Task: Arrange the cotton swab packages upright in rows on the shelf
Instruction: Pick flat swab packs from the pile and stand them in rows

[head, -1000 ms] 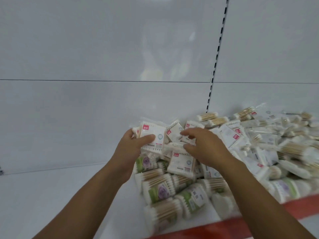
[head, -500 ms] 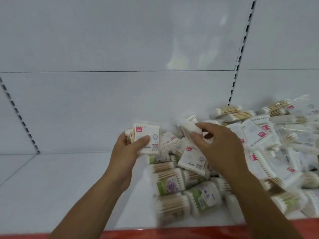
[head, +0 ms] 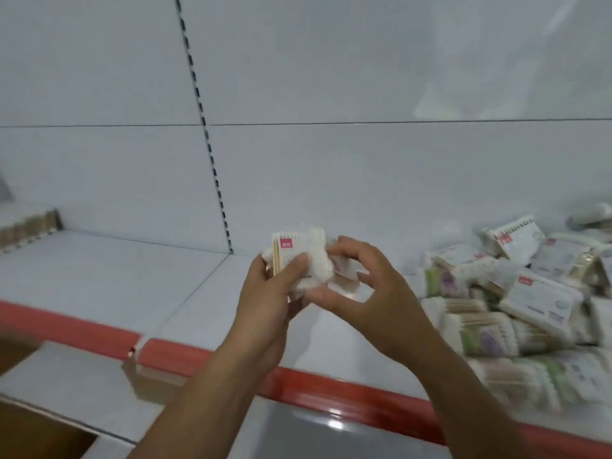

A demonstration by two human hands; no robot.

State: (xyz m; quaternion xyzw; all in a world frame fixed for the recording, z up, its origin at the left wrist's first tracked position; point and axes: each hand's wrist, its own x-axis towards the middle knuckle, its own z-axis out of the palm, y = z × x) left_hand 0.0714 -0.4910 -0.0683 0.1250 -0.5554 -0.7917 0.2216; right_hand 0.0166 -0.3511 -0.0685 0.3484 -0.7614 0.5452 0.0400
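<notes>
The left hand [head: 265, 293] and the right hand [head: 374, 299] are seen closed together on one small bundle of white plastic cotton swab packages with pink-red labels [head: 298, 256]. The bundle is gripped from the left by the left thumb and fingers and pinched from the right by the curled right fingers and thumb. Half a second ago the right hand was still reaching into the loose heap of mixed swab packages [head: 530, 293], while a few packs were held by the left alone. Since then the bundle has been lifted clear of the heap and carried leftward. It is now held in the air above a bare stretch of the white metal shelf [head: 116, 276], behind its red front strip [head: 198, 356].

The heap is now left well apart at the right. A row of packs already standing at the far left [head: 26, 226] has come into view, though blurred. The gathering step is judged finished. Squaring the bundle and setting it upright on the bare shelf is judged to come next
</notes>
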